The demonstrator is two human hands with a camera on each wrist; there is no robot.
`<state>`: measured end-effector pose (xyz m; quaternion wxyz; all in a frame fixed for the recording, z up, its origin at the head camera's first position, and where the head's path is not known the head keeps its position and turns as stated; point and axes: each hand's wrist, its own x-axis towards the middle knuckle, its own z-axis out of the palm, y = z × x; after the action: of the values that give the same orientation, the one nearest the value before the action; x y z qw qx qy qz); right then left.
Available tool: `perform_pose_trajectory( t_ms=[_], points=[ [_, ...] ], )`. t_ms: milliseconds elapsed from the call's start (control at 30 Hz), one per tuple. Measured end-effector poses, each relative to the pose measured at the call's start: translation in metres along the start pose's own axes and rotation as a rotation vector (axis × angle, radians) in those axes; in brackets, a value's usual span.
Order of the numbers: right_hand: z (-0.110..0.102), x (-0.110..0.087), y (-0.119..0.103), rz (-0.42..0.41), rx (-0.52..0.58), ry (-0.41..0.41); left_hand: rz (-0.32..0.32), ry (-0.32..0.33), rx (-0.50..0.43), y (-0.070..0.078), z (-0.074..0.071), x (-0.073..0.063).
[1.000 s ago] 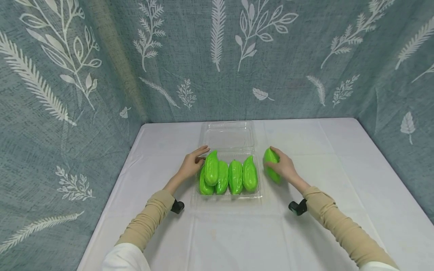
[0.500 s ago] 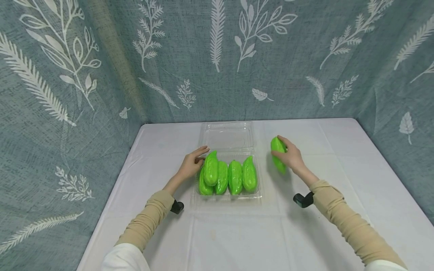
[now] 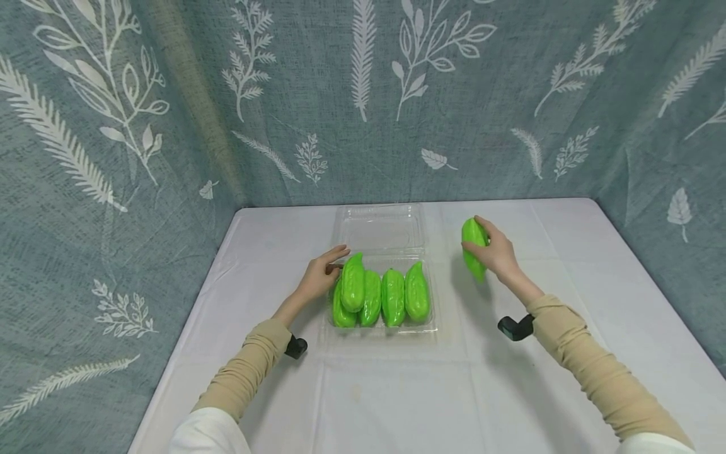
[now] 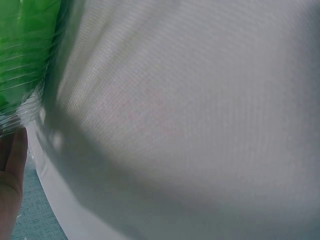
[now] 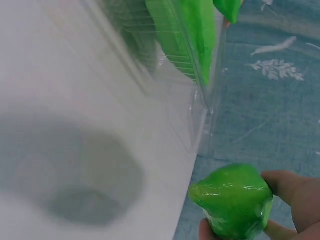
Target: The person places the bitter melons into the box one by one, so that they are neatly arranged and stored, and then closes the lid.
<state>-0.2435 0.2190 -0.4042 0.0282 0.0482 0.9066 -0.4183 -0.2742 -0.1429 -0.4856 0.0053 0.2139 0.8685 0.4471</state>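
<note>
In the head view my right hand point(image 3: 499, 252) grips a shiny light-green toy vegetable point(image 3: 475, 247), plump and pointed, held above the table right of the container. The right wrist view shows its knobby tip, the vegetable point(image 5: 232, 200) lying between thumb and fingers. A clear plastic clamshell container point(image 3: 422, 329) stands mid-table, its lid point(image 3: 381, 228) folded back. Several similar green vegetables point(image 3: 394, 297) lie in it side by side, with one point(image 3: 353, 284) on top at the left. My left hand point(image 3: 319, 275) rests at the container's left side, fingers extended; in the left wrist view a fingertip point(image 4: 19, 142) touches the ridged wall.
A white cloth covers the table point(image 3: 391, 397). Blue-green curtains point(image 3: 340, 157) with white leaf prints enclose the back and sides. Black wrist cameras point(image 3: 516, 328) hang below both forearms.
My right hand has moved away from the container, to the right and toward the back, carrying the green toy vegetable. The left hand and the container have stayed in place.
</note>
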Motion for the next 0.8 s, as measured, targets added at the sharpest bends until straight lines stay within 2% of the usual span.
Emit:
perform_pose_trajectory(
  t_ms=[367,800],
  points=[
    [-0.007,0.0,-0.002,-0.003,0.005,0.026,0.016,-0.003,-0.004,-0.002,0.001,0.002],
    [0.009,-0.004,-0.015,-0.042,0.036,0.001,0.001,-0.011,-0.002,-0.003,0.001,0.001]
  ],
)
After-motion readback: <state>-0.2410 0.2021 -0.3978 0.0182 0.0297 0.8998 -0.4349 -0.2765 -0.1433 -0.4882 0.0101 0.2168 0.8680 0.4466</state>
